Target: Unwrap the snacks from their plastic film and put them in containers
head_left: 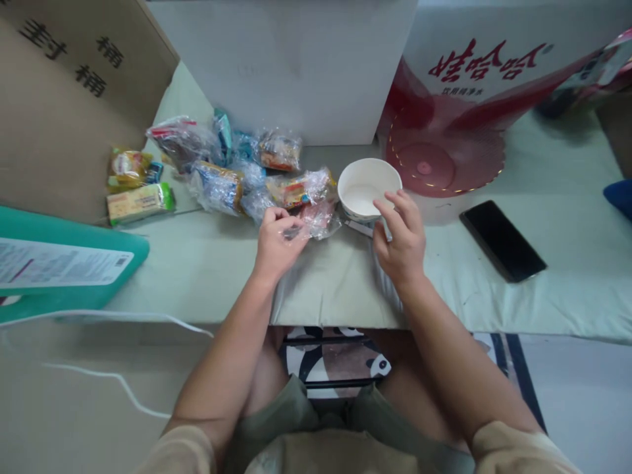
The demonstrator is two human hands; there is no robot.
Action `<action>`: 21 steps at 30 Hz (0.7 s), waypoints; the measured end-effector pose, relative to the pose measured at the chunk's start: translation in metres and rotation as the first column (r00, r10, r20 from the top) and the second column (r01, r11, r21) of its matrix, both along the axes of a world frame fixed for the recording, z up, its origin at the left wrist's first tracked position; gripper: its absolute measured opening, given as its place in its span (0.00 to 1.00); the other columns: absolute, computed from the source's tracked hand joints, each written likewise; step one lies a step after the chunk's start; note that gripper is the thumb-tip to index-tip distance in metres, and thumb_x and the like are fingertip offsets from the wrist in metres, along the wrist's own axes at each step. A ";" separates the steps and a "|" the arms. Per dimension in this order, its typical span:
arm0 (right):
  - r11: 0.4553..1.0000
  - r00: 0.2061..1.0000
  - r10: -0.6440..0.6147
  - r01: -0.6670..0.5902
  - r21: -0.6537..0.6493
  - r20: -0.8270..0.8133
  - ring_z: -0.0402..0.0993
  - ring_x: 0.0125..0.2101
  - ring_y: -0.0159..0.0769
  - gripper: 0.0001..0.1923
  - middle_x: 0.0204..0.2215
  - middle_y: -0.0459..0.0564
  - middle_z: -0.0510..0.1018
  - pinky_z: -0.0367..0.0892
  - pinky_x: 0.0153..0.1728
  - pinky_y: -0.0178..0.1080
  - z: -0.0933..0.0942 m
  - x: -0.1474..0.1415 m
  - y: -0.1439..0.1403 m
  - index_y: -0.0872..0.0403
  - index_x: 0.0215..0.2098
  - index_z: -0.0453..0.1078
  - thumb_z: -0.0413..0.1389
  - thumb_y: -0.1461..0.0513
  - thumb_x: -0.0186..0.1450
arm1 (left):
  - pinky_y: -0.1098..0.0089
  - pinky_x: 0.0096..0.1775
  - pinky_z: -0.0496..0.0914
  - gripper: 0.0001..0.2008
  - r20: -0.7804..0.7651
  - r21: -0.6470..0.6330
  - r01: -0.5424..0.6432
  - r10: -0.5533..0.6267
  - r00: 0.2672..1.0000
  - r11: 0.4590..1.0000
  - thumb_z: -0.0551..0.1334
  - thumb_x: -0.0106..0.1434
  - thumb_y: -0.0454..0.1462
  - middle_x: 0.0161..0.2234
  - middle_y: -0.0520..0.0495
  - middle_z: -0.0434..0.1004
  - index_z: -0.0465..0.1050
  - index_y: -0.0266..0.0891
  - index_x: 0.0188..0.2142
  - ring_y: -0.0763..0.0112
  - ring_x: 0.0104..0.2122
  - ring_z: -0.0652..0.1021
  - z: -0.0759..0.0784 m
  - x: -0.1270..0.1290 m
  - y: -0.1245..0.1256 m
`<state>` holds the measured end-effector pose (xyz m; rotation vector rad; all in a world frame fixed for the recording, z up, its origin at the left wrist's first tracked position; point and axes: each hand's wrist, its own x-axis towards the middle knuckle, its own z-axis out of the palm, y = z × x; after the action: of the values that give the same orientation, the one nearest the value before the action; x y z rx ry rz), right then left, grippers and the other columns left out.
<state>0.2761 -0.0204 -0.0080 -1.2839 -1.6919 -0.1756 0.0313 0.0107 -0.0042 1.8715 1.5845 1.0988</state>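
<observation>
My left hand (pixel 282 238) is closed in a pinch at the edge of a clear plastic wrapper (pixel 323 224) with something pinkish inside. My right hand (pixel 402 237) is raised at the front right of a white paper bowl (pixel 364 187), its fingers apart and holding nothing. Its fingertips overlap the bowl's rim in the picture; whether they touch it I cannot tell. No contents show inside the bowl. A thin white strip (pixel 359 228) lies just in front of the bowl. Behind my left hand is a colourful snack packet (pixel 301 187) among several crinkled packages.
Left of the pile lie a yellow packet (pixel 129 168) and a green-capped pack (pixel 138 203). A black phone (pixel 502 240) rests to the right, and a pink translucent dish (pixel 449 168) stands behind. Boxes line the back; a teal container (pixel 74 257) occupies the left edge.
</observation>
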 end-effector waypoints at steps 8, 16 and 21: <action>0.948 0.963 0.186 -0.229 -0.223 -0.197 0.79 0.34 0.37 0.12 0.34 0.49 0.81 0.76 0.39 0.41 0.011 -0.033 -0.022 0.50 0.47 0.73 0.52 0.66 0.68 | 0.54 0.67 0.66 0.05 0.123 -0.079 0.129 -0.119 0.985 0.988 0.66 0.63 0.38 0.55 0.42 0.78 0.79 0.41 0.32 0.56 0.64 0.73 0.006 0.000 0.002; 0.636 0.781 0.228 -0.571 -0.519 -0.581 0.81 0.49 0.43 0.41 0.56 0.56 0.79 0.79 0.49 0.47 -0.006 -0.069 -0.012 0.47 0.73 0.51 0.55 0.65 0.63 | 0.53 0.65 0.69 0.11 0.287 -0.174 0.295 -0.238 0.928 0.940 0.66 0.64 0.45 0.67 0.38 0.70 0.80 0.40 0.35 0.53 0.64 0.74 0.011 0.004 -0.002; 0.675 0.753 0.232 -0.580 -0.456 -0.616 0.78 0.53 0.44 0.26 0.56 0.58 0.78 0.75 0.54 0.46 -0.011 -0.073 -0.009 0.51 0.63 0.68 0.57 0.60 0.67 | 0.54 0.63 0.70 0.15 0.294 -0.091 0.333 -0.294 0.909 0.939 0.67 0.64 0.50 0.59 0.39 0.75 0.79 0.41 0.40 0.56 0.59 0.77 0.010 0.007 -0.010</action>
<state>0.2034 -0.0290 -0.0191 -1.1858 -1.5490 1.0321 0.0387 0.0006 0.0054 1.7177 1.1257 1.0229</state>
